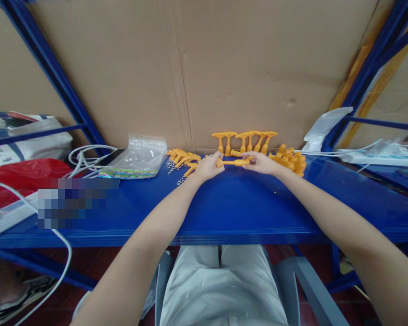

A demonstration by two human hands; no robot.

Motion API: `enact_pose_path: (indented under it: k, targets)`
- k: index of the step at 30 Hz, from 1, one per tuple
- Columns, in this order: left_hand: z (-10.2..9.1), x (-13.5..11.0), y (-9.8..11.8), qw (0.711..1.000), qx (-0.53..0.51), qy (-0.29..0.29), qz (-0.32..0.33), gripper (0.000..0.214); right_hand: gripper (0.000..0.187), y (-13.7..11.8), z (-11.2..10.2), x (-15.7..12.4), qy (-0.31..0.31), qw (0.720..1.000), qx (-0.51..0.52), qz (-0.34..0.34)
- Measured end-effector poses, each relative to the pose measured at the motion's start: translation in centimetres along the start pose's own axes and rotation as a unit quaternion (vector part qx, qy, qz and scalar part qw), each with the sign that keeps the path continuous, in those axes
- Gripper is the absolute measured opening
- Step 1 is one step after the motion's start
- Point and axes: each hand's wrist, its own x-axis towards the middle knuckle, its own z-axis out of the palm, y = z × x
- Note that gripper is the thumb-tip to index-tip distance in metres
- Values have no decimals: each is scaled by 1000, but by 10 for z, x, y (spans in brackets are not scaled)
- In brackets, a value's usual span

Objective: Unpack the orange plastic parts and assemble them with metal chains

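Note:
My left hand is closed around the handle end of a yellow corkscrew, which lies level just above the blue table. At its other end, my right hand pinches a yellow sleeve in line with the corkscrew. How far the two parts overlap is hard to see. Another yellow sleeve rests just behind them. Left of my left hand lies a pile of yellow corkscrews with bare metal spirals. A heap of yellow sleeves sits beyond my right forearm.
Several sleeved corkscrews stand handle-up against the cardboard wall. Clear plastic bags lie left on the blue table. White cables and a red bag are farther left. Blue posts flank the table.

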Motion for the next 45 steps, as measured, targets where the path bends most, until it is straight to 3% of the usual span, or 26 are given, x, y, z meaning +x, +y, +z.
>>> enact_pose_path:
  k: [4, 11, 16, 21, 26, 30, 38, 45]
  targets:
    - [3, 1, -3, 1000, -18, 12, -2, 33, 51, 0, -10, -4, -3, 996, 72, 55]
    - [7, 3, -9, 999, -32, 41, 11, 31, 34, -21, -15, -7, -15, 969, 195, 149]
    - [5, 3, -7, 998, -29, 46, 12, 31, 18, -33, -13, -6, -4, 948, 261, 180]
    - [5, 3, -7, 999, -26, 41, 10, 32, 28, -41, -9, -4, 11, 939, 255, 233]
    - [7, 4, -8, 999, -23, 35, 9, 33, 21, -38, -16, -7, -29, 939, 252, 232]
    - [8, 4, -6, 999, -21, 37, 6, 33, 44, -28, -23, -11, -86, 937, 269, 204]
    - [5, 3, -6, 998, -36, 56, 11, 30, 27, -26, -17, -8, -63, 937, 282, 196]
    - [5, 2, -5, 997, -47, 65, 17, 30, 39, -37, -14, -6, -51, 931, 284, 225]
